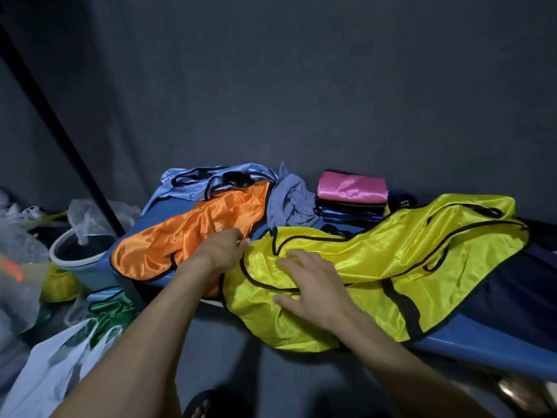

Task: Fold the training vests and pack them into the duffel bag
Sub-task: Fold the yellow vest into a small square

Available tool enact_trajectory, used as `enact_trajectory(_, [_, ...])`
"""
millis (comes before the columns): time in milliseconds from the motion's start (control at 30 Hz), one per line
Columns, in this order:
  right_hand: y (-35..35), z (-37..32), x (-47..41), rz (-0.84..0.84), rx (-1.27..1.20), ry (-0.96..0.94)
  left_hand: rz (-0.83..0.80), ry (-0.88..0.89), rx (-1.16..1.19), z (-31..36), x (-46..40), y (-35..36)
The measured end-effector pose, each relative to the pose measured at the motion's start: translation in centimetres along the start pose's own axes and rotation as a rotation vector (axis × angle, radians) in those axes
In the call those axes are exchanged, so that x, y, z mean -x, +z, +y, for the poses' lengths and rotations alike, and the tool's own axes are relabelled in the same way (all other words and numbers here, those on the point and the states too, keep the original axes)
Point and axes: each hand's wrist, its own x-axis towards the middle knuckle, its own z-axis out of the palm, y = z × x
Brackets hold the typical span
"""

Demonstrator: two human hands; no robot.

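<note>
A yellow training vest (407,260) with black trim lies spread and wrinkled across the blue surface (482,348). My right hand (313,285) rests flat on its near left part, fingers spread. My left hand (224,250) pinches the vest's left edge, next to an orange vest (193,233). A light blue vest (193,179) lies crumpled behind the orange one. A stack of folded vests (351,196) with a pink one on top sits at the back. No duffel bag can be picked out with certainty.
A grey crumpled cloth (289,200) lies between the orange vest and the folded stack. On the left floor stand a bucket (75,257), plastic bags (48,366) and a green vest (111,309). A dark slanted pole (57,128) crosses the left. A dark wall is behind.
</note>
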Motion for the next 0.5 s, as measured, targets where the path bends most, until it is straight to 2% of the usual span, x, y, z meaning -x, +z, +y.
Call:
enact_trajectory(67, [1.1,0.0,-0.5,0.096,0.044,-0.022,-0.028,0.012,-0.047,-0.3,-0.1,0.2])
enact_trajectory(133, [0.4,0.2,-1.0,0.259,-0.025,-0.006,-0.079,0.018,-0.112,-0.4,0.0,0.3])
enact_trajectory(200, [-2.0,0.6,-1.3,0.436,-0.252,0.062,-0.078,0.025,-0.160,-0.5,-0.1,0.3])
enact_trajectory(300, [-7.2,1.5,-1.3,0.654,-0.762,0.211,-0.054,0.036,-0.209,-0.5,-0.4,0.4])
enact_trajectory(367, [-9.5,2.6,-1.1,0.798,-0.955,0.294,-0.025,0.038,-0.243,-0.4,-0.7,0.8])
enact_trajectory(433, [-10.6,3.5,-0.8,0.864,-1.087,0.389,0.006,0.042,-0.284,-0.1,-0.9,1.0])
enact_trajectory(500, [-11.1,3.9,-0.4,0.826,-1.211,0.452,0.004,0.045,-0.320,0.2,-1.1,1.2])
